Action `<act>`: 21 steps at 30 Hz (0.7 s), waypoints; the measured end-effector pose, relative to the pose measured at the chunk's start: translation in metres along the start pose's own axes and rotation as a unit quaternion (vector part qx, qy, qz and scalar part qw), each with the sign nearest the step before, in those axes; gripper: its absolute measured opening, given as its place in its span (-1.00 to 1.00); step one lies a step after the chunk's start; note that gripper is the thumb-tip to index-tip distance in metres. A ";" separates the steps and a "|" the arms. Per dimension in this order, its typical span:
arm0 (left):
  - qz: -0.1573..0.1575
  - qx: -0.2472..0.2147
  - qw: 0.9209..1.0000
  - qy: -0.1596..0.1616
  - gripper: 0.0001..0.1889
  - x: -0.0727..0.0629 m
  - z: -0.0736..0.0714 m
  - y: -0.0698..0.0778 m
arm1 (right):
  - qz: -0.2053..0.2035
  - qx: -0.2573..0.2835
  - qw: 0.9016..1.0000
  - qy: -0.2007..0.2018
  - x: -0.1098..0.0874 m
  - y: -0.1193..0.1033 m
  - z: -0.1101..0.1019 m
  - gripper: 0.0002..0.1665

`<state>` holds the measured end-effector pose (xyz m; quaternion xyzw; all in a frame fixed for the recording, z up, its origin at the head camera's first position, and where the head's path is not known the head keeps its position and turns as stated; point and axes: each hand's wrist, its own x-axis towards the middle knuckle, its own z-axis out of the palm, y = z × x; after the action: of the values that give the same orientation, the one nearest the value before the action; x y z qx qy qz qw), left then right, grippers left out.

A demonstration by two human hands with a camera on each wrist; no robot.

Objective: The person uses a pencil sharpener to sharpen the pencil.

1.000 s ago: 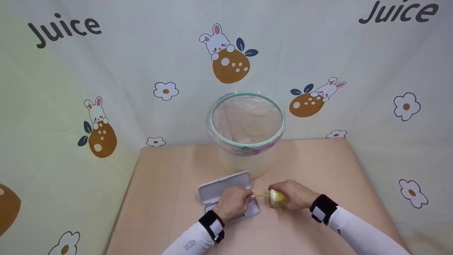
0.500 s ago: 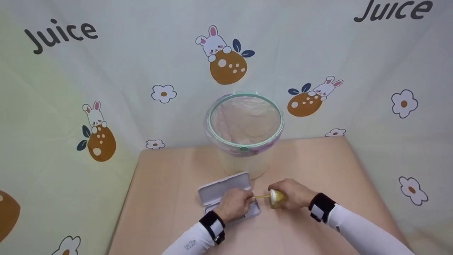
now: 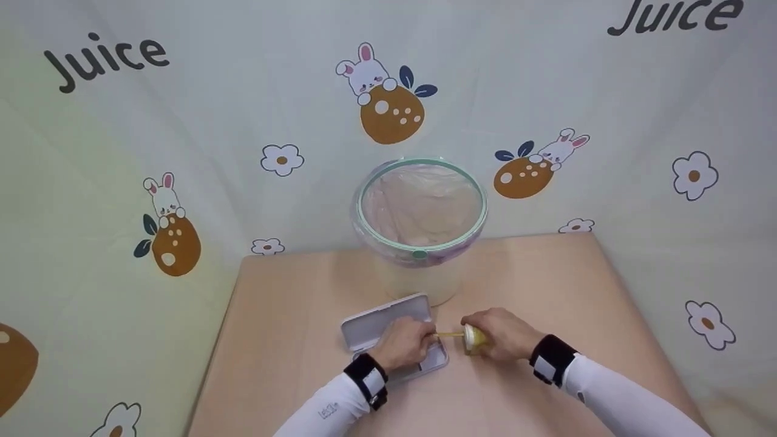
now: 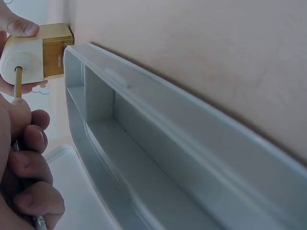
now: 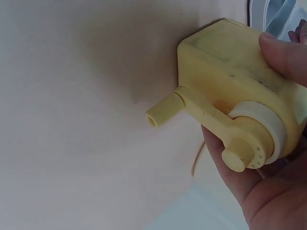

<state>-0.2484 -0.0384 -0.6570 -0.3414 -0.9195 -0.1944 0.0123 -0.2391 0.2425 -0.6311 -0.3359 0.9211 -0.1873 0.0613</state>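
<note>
My right hand (image 3: 504, 335) grips a yellow crank pencil sharpener (image 5: 230, 62), thumb on one side and fingers on the other. Its crank handle (image 5: 165, 110) sticks out in the right wrist view, with no fingers on it. From the left, my left hand (image 3: 402, 344) pinches a yellow pencil (image 4: 18, 84), whose far end enters the hole in the sharpener's white front. Lower in the left wrist view, a dark stick with a silvery end (image 4: 40, 222) shows between the curled fingers. Beneath this hand lies an open grey pencil case (image 3: 434, 361), partly hidden by it.
A bin (image 3: 419, 282) with a green rim and a clear plastic liner stands behind the pencil case, near the back of the table (image 3: 291, 303). Printed cloth (image 3: 212, 91) hangs around the table's back and sides.
The head view has shifted slightly. Both hands keep their holds on the pencil and the sharpener, in nearly the same places.
</note>
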 end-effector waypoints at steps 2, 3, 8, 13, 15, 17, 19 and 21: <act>0.000 0.001 1.000 -0.009 -0.81 0.001 -0.001 0.000 | 0.008 0.006 1.000 -0.002 -0.001 0.000 0.000 -0.33; 0.000 0.003 1.000 -0.015 -0.82 0.001 -0.003 0.001 | 0.013 0.012 1.000 -0.004 -0.002 -0.001 0.000 -0.31; 0.012 0.018 0.999 -0.026 -0.84 0.005 -0.012 0.008 | 0.047 0.046 0.998 -0.016 -0.015 0.002 -0.002 -0.06; 0.027 0.038 0.999 -0.022 -0.41 0.013 -0.022 0.021 | 0.112 0.066 0.991 -0.012 -0.036 0.011 -0.006 0.21; 0.036 0.042 0.998 -0.023 -0.33 0.018 -0.023 0.028 | 0.129 0.061 0.990 -0.007 -0.043 0.014 -0.006 0.14; 0.049 0.049 0.997 -0.025 -0.30 0.025 -0.023 0.037 | 0.140 0.054 0.989 -0.004 -0.048 0.015 -0.006 0.00; 0.067 0.064 0.995 -0.026 -0.30 0.033 -0.021 0.047 | 0.139 0.046 0.989 0.001 -0.051 0.016 -0.004 -0.17; 0.080 0.093 0.992 -0.031 -0.32 0.044 -0.017 0.058 | 0.131 0.039 0.991 0.013 -0.053 0.017 -0.002 -0.35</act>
<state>-0.2474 0.0223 -0.6140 -0.4175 -0.9031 -0.0956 0.0310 -0.2091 0.2884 -0.6367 -0.2074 0.9498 -0.2179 0.0860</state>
